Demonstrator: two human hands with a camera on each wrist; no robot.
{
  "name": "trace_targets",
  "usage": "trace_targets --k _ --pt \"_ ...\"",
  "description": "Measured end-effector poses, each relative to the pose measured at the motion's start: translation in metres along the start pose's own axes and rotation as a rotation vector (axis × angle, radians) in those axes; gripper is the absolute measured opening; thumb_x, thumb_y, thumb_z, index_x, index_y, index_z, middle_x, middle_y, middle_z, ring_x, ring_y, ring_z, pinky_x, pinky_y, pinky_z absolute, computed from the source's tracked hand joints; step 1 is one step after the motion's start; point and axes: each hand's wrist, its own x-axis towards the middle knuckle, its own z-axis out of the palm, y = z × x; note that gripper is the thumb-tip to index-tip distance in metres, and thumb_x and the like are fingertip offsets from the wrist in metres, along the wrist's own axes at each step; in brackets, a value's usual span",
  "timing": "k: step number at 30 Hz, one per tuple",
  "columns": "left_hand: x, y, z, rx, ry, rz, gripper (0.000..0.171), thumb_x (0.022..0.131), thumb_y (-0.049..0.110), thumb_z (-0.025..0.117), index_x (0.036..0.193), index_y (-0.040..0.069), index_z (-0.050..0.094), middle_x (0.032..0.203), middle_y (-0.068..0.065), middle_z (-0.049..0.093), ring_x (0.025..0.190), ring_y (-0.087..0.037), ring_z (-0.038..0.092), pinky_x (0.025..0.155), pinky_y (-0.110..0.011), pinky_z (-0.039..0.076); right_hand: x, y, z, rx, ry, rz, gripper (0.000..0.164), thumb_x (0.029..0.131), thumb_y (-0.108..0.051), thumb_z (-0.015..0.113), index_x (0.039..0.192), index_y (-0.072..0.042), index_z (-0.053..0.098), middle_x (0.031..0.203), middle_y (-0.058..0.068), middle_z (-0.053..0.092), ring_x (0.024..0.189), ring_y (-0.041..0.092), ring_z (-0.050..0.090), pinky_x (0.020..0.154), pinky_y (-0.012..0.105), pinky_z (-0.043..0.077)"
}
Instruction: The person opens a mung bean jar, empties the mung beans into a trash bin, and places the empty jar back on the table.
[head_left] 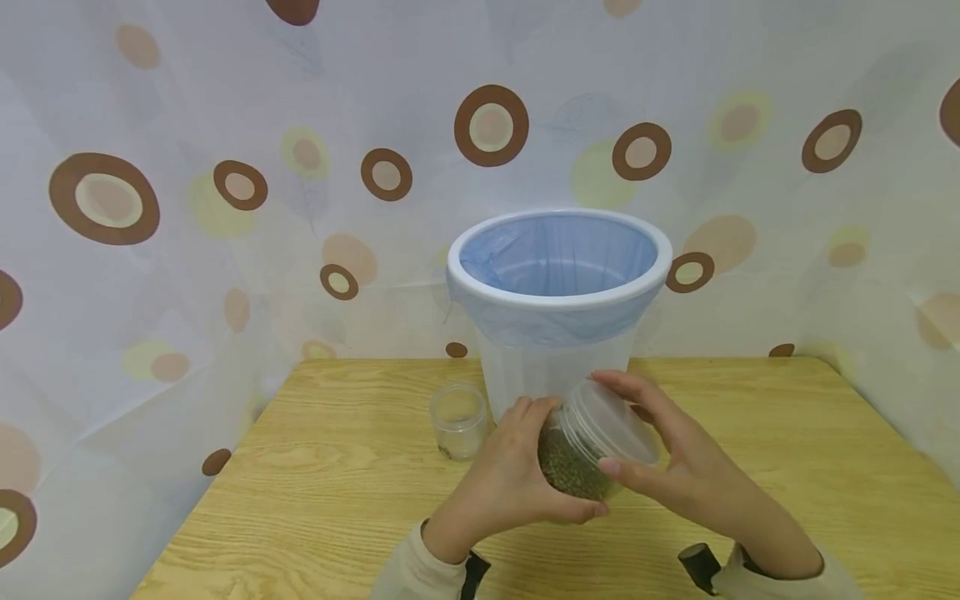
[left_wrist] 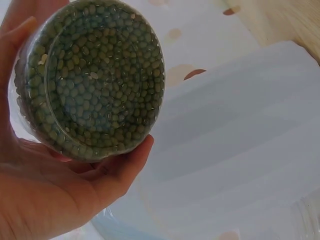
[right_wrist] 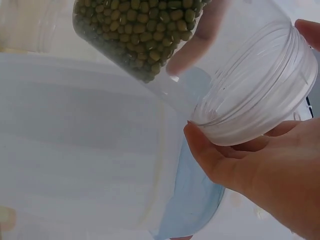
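A clear plastic jar [head_left: 573,467], partly filled with green mung beans [left_wrist: 100,80], is held tilted above the table in front of the bin. My left hand [head_left: 517,479] grips the jar's body, fingers wrapped round its side. With the fingers and thumb of my right hand [head_left: 690,471] I hold the rim of the translucent lid [head_left: 611,421] at the jar's mouth. In the right wrist view the lid [right_wrist: 265,110] sits against the threaded neck; whether it is fully seated I cannot tell. The beans have slid toward the jar's base.
Behind the hands stands a white bin [head_left: 555,358] lined with a blue bag [head_left: 495,250]. A second clear jar [head_left: 459,425], without a lid, stands upright left of the bin, with a few dark bits at its bottom. The wooden table [head_left: 330,492] reaches back to a patterned curtain [head_left: 420,225].
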Motion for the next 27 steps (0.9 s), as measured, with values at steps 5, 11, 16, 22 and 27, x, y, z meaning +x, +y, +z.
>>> trace_targets --k 5,11,16,22,27 --pt "-0.0002 0.0009 -0.0001 0.002 0.008 -0.011 0.089 0.058 0.042 0.091 0.131 0.012 0.048 0.107 0.004 0.048 0.095 -0.009 0.045 0.081 -0.022 0.044 -0.0003 0.0000 0.0005 -0.012 0.012 0.009 0.077 0.081 -0.004 0.072 0.147 -0.022 0.035 0.138 0.000 0.045 0.120 0.007 0.045 0.094 0.018 0.039" --pt "-0.0006 0.0011 -0.0001 -0.006 0.018 -0.017 0.091 0.058 0.042 0.090 0.132 0.011 0.047 0.108 0.003 0.048 0.095 -0.009 0.045 0.081 -0.023 0.043 -0.0011 -0.0008 -0.0006 0.024 0.022 0.016 0.079 0.080 -0.001 0.072 0.147 -0.021 0.035 0.141 0.000 0.042 0.121 0.007 0.045 0.094 0.018 0.040" --pt "-0.0004 0.0013 0.0000 -0.021 0.031 -0.016 0.091 0.058 0.041 0.091 0.132 0.012 0.048 0.108 0.003 0.049 0.096 -0.009 0.045 0.082 -0.023 0.044 -0.0008 0.0004 -0.0012 0.098 0.030 -0.024 0.079 0.079 0.005 0.070 0.147 -0.015 0.035 0.143 0.005 0.040 0.126 0.008 0.042 0.098 0.015 0.036" --pt "-0.0007 0.0022 -0.0004 -0.048 0.045 -0.005 0.090 0.058 0.039 0.091 0.132 0.013 0.047 0.108 0.003 0.049 0.096 -0.010 0.046 0.083 -0.024 0.044 0.0012 0.0032 -0.0033 0.173 0.035 -0.060 0.076 0.080 0.010 0.066 0.146 -0.006 0.033 0.142 0.011 0.039 0.127 0.011 0.042 0.099 0.016 0.037" --pt "-0.0015 0.0030 -0.0006 -0.049 0.069 0.010 0.090 0.057 0.038 0.092 0.131 0.011 0.047 0.108 0.002 0.049 0.096 -0.010 0.046 0.082 -0.024 0.044 0.0032 0.0046 -0.0062 0.212 0.059 -0.083 0.075 0.080 0.011 0.065 0.145 0.001 0.030 0.143 0.007 0.039 0.128 0.013 0.040 0.100 0.017 0.038"
